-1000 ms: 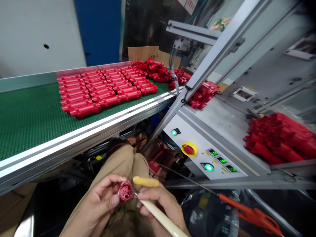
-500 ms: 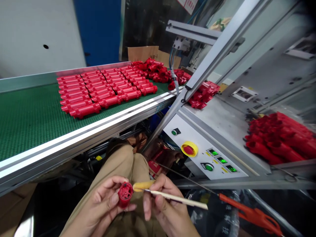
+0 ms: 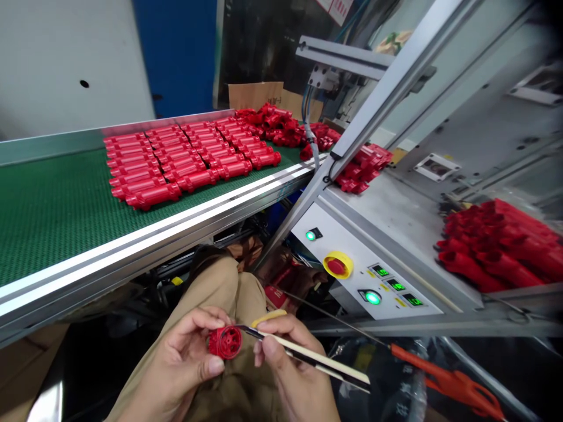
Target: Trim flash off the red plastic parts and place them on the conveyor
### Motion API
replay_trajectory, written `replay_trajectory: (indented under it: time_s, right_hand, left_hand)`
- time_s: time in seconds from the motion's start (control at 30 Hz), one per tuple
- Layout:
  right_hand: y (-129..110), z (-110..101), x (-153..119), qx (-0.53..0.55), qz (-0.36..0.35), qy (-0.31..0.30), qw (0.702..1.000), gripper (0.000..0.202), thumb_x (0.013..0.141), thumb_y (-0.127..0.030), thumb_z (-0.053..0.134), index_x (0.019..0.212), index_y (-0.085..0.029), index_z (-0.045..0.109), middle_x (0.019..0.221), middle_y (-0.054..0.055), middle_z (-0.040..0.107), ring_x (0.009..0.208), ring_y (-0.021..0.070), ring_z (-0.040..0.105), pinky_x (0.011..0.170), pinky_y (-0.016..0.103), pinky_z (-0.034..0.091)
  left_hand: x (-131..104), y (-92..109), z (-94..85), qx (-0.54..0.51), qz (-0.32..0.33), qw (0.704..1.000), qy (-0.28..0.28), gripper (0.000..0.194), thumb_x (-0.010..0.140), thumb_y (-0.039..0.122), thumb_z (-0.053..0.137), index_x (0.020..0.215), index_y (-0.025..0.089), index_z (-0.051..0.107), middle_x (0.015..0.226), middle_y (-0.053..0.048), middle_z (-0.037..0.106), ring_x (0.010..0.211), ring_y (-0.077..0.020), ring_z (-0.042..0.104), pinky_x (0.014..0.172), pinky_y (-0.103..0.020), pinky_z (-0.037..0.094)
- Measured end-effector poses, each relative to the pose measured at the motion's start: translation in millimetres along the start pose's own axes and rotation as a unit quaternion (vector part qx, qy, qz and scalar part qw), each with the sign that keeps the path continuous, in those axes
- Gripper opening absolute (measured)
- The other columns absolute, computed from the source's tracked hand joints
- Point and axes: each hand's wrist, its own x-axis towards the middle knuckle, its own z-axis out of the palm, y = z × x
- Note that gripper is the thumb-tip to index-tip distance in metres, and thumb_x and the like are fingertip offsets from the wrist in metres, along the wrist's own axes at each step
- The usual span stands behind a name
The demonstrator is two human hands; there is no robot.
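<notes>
My left hand (image 3: 187, 351) is closed around a short red plastic cylinder (image 3: 225, 342). Its round end, with spokes and openings, faces right and toward me. In my right hand (image 3: 292, 357) is a slim knife (image 3: 316, 358) with a cream and black handle. The knife's thin dark blade reaches left to the upper rim of the cylinder; whether it touches cannot be made out. A yellow cover (image 3: 269, 318) sits over a finger of my right hand. Both hands are above my lap.
Rows of red tubular parts (image 3: 197, 155) lie on a green conveyor belt (image 3: 57, 217), with a loose heap behind. To the right stands a metal-framed machine with a control panel (image 3: 365, 264) and a stack of red parts (image 3: 497, 246). An orange-handled tool (image 3: 453, 384) hangs lower right.
The red cylinder has turned so its spoked end faces more to the right. My right hand has shifted the knife, and its blade is now at the upper rim. The panel's green buttons have lit up.
</notes>
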Motion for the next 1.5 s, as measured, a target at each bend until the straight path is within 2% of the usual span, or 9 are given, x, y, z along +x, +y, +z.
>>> replay_trajectory:
  time_s: [0.17, 0.33, 0.57, 0.93, 1.03, 1.27, 1.33, 1.43, 1.5]
  right_hand:
    - [0.6, -7.1, -1.5, -0.063, -0.040, -0.020, 0.997, 0.013, 0.095, -0.037, 0.077, 0.106, -0.030, 0.080, 0.099, 0.004, 0.077, 0.078, 0.0162, 0.074, 0.073, 0.025, 0.060]
    - [-9.5, -19.2, 3.2, -0.179, -0.145, -0.108, 0.967, 0.024, 0.096, -0.033, 0.077, 0.121, -0.033, 0.078, 0.111, 0.005, 0.082, 0.095, 0.0206, 0.079, 0.086, 0.027, 0.062]
    - [-13.3, -14.1, 8.3, -0.178, -0.206, -0.126, 0.954, 0.025, 0.098, -0.027, 0.075, 0.123, -0.029, 0.078, 0.112, 0.006, 0.082, 0.100, 0.0195, 0.078, 0.088, 0.025, 0.062]
    - [-5.0, -14.9, 6.2, -0.177, -0.183, -0.124, 0.959, 0.022, 0.097, -0.029, 0.076, 0.119, -0.030, 0.079, 0.112, 0.007, 0.082, 0.100, 0.0213, 0.078, 0.087, 0.027, 0.062]
    - [-0.7, -15.0, 4.5, -0.162, -0.164, -0.091, 0.969, 0.017, 0.097, -0.038, 0.075, 0.109, -0.027, 0.079, 0.098, 0.006, 0.082, 0.084, 0.0198, 0.078, 0.076, 0.026, 0.063]
    - [-20.9, -22.3, 2.8, -0.157, -0.091, -0.191, 0.965, 0.022, 0.095, -0.023, 0.075, 0.115, -0.032, 0.077, 0.106, 0.005, 0.080, 0.094, 0.0227, 0.074, 0.083, 0.035, 0.065]
    - [-24.6, -21.3, 3.4, -0.132, -0.083, -0.152, 0.976, 0.018, 0.098, -0.026, 0.072, 0.114, -0.032, 0.077, 0.104, 0.006, 0.080, 0.088, 0.0220, 0.075, 0.079, 0.035, 0.065]
    - [-21.8, -18.4, 7.4, 0.009, -0.063, -0.001, 0.998, 0.010, 0.099, -0.032, 0.073, 0.108, -0.029, 0.077, 0.090, 0.005, 0.079, 0.076, 0.0170, 0.073, 0.072, 0.028, 0.063]
    - [-17.7, -15.9, 9.7, 0.118, -0.011, 0.064, 0.991, 0.010, 0.097, -0.034, 0.077, 0.104, -0.026, 0.077, 0.084, 0.003, 0.077, 0.073, 0.0131, 0.071, 0.072, 0.023, 0.061]
  left_hand:
    - [-1.9, 2.2, -0.3, -0.008, -0.022, 1.000, 0.001, 0.033, 0.065, 0.036, 0.096, 0.092, 0.025, 0.080, 0.102, -0.006, 0.071, 0.098, -0.0263, 0.067, 0.089, -0.037, 0.053]
    - [-7.8, 14.4, 8.0, -0.029, -0.089, 0.996, 0.009, 0.030, 0.073, 0.037, 0.092, 0.097, 0.024, 0.081, 0.104, -0.006, 0.073, 0.097, -0.0248, 0.069, 0.088, -0.034, 0.055]
    - [-9.4, 17.3, 8.6, -0.054, -0.110, 0.992, 0.021, 0.034, 0.070, 0.036, 0.094, 0.097, 0.021, 0.081, 0.100, -0.008, 0.077, 0.092, -0.0239, 0.069, 0.085, -0.033, 0.058]
    - [-10.2, 15.1, 6.0, -0.062, -0.117, 0.991, 0.015, 0.031, 0.072, 0.035, 0.094, 0.098, 0.021, 0.082, 0.101, -0.009, 0.077, 0.093, -0.0240, 0.069, 0.085, -0.035, 0.058]
    - [-10.8, 14.0, 6.1, -0.061, -0.124, 0.990, 0.016, 0.031, 0.073, 0.035, 0.093, 0.098, 0.021, 0.082, 0.101, -0.010, 0.078, 0.091, -0.0245, 0.070, 0.085, -0.037, 0.059]
    - [-9.2, 7.7, 2.7, -0.106, -0.158, 0.982, -0.008, 0.030, 0.077, 0.034, 0.090, 0.103, 0.022, 0.080, 0.101, -0.010, 0.077, 0.089, -0.0270, 0.071, 0.084, -0.044, 0.059]
    - [-9.1, 7.1, 1.5, -0.118, -0.164, 0.979, -0.007, 0.028, 0.079, 0.034, 0.089, 0.104, 0.023, 0.080, 0.101, -0.009, 0.076, 0.087, -0.0264, 0.070, 0.085, -0.048, 0.060]
    - [-9.3, 7.6, 0.8, -0.112, -0.151, 0.982, 0.007, 0.027, 0.078, 0.033, 0.089, 0.102, 0.024, 0.080, 0.100, -0.007, 0.074, 0.091, -0.0250, 0.067, 0.093, -0.054, 0.059]
    - [-8.8, 7.4, 1.2, -0.093, -0.135, 0.986, 0.011, 0.029, 0.075, 0.034, 0.091, 0.100, 0.024, 0.080, 0.102, -0.007, 0.073, 0.097, -0.0258, 0.066, 0.098, -0.054, 0.056]
